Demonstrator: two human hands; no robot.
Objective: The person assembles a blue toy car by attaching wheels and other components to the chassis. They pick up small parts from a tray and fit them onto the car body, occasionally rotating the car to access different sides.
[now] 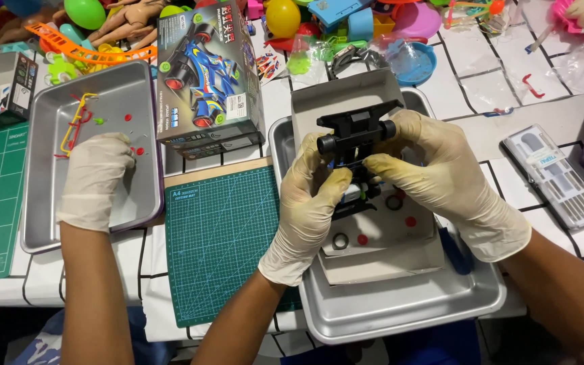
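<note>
The lower part of the black plastic toy car chassis (354, 138) is hidden behind the fingers, so its small parts are hard to make out. The left hand (311, 203) in a cream glove is closed around the chassis from below, and the right hand (434, 172) pinches it from the side, above the grey cardboard box lid (346, 94) lying in a steel tray (400, 304). Another person's white-gloved hand (94, 179) rests in a second steel tray (42, 169). The green cutting mat (221, 236) lies between the trays.

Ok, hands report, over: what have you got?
Left hand and right hand both gripping black toy car chassis over metal tray. Another person's gloved hand in the left tray.
</note>
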